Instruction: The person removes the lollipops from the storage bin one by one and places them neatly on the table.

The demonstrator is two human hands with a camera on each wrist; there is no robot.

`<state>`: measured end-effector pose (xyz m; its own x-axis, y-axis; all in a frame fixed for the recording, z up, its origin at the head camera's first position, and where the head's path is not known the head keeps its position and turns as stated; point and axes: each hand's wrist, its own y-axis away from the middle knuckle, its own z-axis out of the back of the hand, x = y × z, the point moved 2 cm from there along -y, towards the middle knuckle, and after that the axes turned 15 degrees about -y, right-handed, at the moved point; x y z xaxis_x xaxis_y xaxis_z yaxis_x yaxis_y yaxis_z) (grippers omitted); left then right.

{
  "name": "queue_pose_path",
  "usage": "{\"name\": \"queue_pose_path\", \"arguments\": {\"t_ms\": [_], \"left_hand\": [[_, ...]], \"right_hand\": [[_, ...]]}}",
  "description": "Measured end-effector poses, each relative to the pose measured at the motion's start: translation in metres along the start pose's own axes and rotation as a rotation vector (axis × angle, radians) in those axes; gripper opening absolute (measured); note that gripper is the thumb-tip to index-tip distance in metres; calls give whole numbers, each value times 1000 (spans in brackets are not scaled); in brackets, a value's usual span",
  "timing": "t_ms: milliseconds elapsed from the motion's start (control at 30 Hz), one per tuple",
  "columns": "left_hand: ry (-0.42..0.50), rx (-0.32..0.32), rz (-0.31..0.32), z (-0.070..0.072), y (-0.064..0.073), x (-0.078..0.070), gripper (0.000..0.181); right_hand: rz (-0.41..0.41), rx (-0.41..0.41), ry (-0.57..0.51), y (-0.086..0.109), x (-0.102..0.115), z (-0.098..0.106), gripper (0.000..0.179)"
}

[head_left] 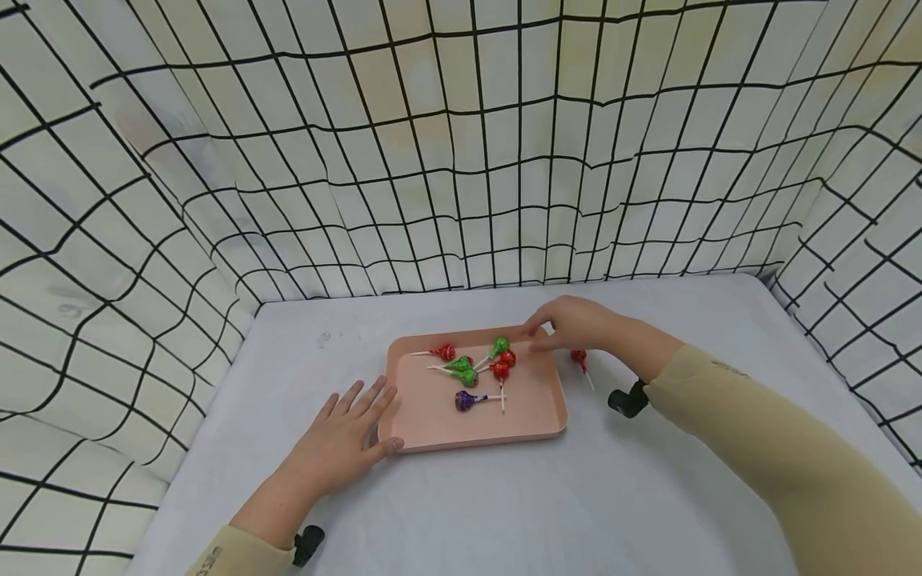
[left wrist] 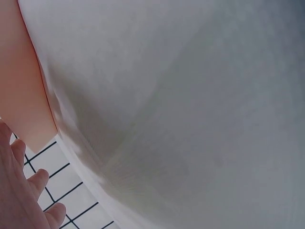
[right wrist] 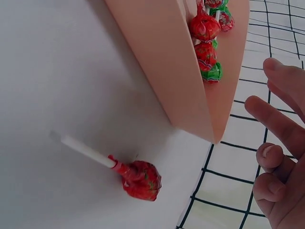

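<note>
Sleeves (head_left: 763, 448) bear illegible lettering (head_left: 730, 369); left hand (head_left: 347, 436) spread against pink tray (head_left: 432, 424), right hand (head_left: 579, 324), fingers parted.

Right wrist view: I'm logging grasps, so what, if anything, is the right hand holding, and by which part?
Nothing: the right hand shows no object between its fingers. The nearby red lollipop lies on the table, outside the tray.

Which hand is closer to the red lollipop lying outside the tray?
The right. The right hand is by the tray's far right corner, close to that red lollipop; the left hand is at the tray's left edge, on the opposite side.
</note>
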<state>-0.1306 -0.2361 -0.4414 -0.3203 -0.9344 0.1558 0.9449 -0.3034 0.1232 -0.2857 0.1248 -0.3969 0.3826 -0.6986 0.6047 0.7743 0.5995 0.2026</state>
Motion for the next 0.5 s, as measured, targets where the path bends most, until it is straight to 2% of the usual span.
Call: {"name": "queue_pose_path", "arguments": {"t_ms": [233, 500], "left_hand": [[11, -4, 0, 0, -1, 0, 89], [12, 10, 2, -2, -2, 1, 92]], "right_hand": [[18, 33, 9, -9, 10, -7, 31], [46, 131, 125, -17, 24, -21, 24]]}}
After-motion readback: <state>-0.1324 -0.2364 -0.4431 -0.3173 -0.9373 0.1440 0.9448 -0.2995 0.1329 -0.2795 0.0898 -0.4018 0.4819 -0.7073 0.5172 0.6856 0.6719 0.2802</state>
